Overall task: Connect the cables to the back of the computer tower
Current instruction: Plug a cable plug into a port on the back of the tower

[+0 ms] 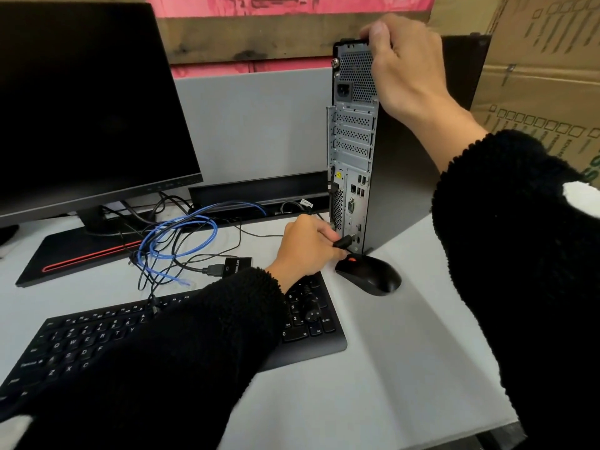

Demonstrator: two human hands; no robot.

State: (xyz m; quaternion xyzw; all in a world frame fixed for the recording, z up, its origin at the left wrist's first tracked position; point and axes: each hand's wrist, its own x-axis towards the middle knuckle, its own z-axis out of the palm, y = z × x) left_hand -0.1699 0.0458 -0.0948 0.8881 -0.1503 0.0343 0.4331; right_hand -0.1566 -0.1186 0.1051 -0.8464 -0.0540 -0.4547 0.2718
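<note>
Two hands work on the computer tower (402,177), which stands upright near the far right corner of the worktop (406,368) with its port panel turned toward the person. The left hand (305,248) has its grip pinching a black cable plug (344,241), held just at the lowest ports; the right hand (406,66) has its grip curled over the tower's top rear edge, steadying it. Judging from this, the plug could meet the port at a slant and jam or bend, since it looks tilted. A hard push might also tip the narrow tower if the upper hold slackens. The mouse (370,274) lies touching the tower's base, crowding the hand. A tangle including a blue cable (181,235) lies behind the keyboard (162,339) and could snag. No containers are in use; cardboard boxes (545,76) stand behind, contents hidden.
</note>
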